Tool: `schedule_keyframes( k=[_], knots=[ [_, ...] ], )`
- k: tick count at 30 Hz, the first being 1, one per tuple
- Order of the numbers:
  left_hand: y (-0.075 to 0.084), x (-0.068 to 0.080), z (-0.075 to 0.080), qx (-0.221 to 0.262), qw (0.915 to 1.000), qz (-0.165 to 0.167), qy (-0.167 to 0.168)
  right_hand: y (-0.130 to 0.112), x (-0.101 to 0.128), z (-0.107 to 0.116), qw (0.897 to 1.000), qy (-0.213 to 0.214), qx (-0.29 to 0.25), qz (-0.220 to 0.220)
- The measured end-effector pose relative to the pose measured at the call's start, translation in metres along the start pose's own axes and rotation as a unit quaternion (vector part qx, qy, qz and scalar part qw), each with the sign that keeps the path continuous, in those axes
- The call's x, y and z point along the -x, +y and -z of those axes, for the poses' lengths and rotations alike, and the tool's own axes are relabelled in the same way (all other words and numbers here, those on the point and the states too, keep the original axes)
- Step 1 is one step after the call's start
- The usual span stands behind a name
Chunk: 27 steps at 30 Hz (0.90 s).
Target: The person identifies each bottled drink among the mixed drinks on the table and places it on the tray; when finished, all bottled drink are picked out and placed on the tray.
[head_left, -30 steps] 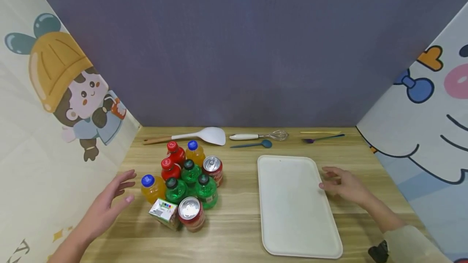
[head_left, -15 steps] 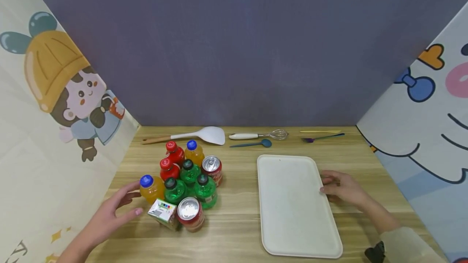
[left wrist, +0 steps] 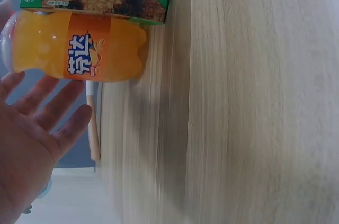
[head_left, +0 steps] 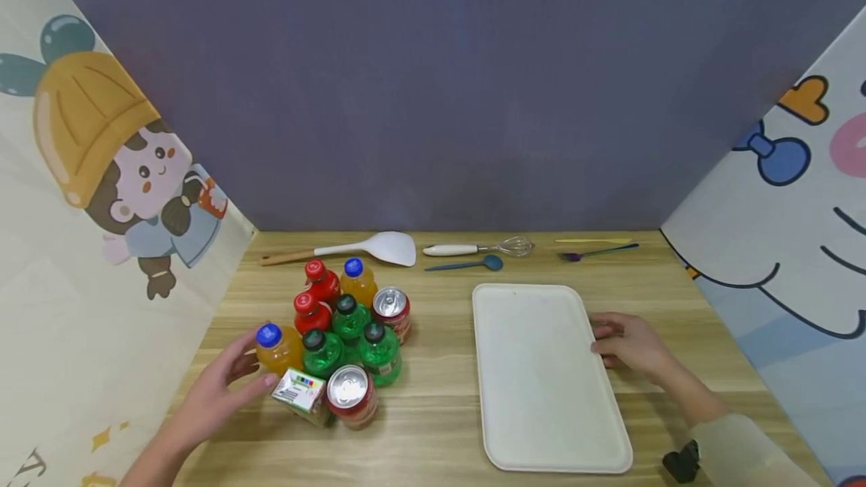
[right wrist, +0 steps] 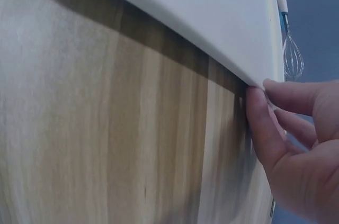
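Left hand (head_left: 223,389): forearm enters from lower left, angled up toward centre. Palm open, fingers (left wrist: 50,110) straight and slightly spread, thumb apart from them; nothing gripped.

Right hand (head_left: 625,344): forearm enters from lower right, light sleeve at wrist, dark strap just visible there. Back of hand up, fingers (right wrist: 265,128) gently curled, tips pointing left, thumb tucked underneath, low over surface.
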<state>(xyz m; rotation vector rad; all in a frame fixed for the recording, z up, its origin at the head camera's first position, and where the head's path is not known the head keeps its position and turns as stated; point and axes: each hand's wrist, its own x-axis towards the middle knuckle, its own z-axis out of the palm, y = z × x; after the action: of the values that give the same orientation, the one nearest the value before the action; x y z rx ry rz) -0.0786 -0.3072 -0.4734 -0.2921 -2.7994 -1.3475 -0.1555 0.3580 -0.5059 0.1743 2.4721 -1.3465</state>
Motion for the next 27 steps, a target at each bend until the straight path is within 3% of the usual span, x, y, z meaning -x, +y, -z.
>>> schedule_keyframes(
  k=[6,15,21,27],
  knots=[
    [-0.001,-0.007,-0.005,0.016,0.9997,-0.005,0.018,-0.002,0.000,-0.004,0.999,0.035,0.008,-0.021],
    [0.002,-0.011,-0.008,0.057,0.9973,-0.017,0.043,-0.002,-0.002,-0.005,0.998,0.043,0.034,-0.016],
    [0.000,-0.011,-0.010,0.095,0.9947,-0.012,0.037,-0.003,-0.001,-0.007,0.997,0.059,0.052,-0.014],
    [-0.003,-0.014,-0.012,0.098,0.9947,-0.007,0.030,-0.005,-0.002,-0.008,0.997,0.056,0.050,-0.017]
  ],
)
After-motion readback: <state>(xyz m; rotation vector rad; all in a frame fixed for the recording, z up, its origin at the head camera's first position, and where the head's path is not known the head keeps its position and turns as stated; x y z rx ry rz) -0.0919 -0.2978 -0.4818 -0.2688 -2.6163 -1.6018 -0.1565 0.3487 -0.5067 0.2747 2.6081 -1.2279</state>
